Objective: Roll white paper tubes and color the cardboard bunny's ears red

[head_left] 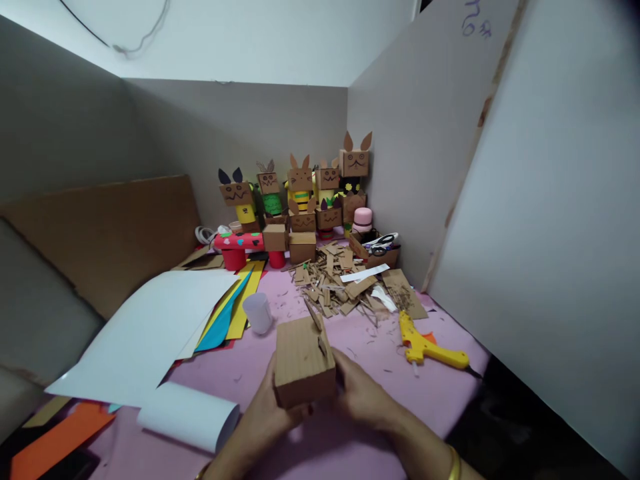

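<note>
Brown cardboard is shown in the small box [303,357], which is held above the near edge of the pink tablecloth [385,380], close to the body. It is clasped between both hands: its left side is gripped by the left hand [273,400], with fingers curled beneath, and its right side is pressed by the right hand [363,393], whose fingertips are partly hidden, so their exact hold cannot be told. By this two-sided grip the box is probably steadied without its top being covered. Along its right edge, thin brown pieces [322,347] are seen jutting out; whether they are fixed cannot be told. To the right, the yellow glue gun [425,350] is laid on its side, perhaps so that it can be reached easily by the right hand. Behind the box, cardboard scraps [325,287] are heaped, seemingly pushed back to leave working room, and beside them scissors [383,245] are stored in an open tray [384,259]. At the left, white paper [145,327] is spread near a pale cup [258,313], and animal figures [300,179] are lined up by the back wall [240,127], likely out of harm's way.
</note>
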Available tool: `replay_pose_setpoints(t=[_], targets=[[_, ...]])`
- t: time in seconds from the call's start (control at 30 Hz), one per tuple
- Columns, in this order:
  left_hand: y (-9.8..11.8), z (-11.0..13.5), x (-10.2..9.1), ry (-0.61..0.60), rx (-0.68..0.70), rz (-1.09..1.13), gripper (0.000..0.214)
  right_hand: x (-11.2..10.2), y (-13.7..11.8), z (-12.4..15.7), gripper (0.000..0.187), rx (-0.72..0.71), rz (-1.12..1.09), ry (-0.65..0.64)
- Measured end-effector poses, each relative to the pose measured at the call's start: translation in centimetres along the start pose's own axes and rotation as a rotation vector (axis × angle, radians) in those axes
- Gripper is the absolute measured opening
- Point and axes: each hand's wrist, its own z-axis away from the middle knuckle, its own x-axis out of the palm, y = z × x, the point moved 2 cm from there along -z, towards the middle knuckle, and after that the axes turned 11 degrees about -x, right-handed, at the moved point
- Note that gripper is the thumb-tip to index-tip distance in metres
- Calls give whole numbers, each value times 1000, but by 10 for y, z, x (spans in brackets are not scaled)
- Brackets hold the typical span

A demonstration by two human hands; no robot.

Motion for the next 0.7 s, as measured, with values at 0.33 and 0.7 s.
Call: replay_pose_setpoints(t=[0.33,0.7], targets=[[-10,-3,-8,28,-33,-131,79,-13,10,8,76,29,15,43],[-26,-8,-17,34,31,-132,58,-20,7,4,77,2,-2,225]])
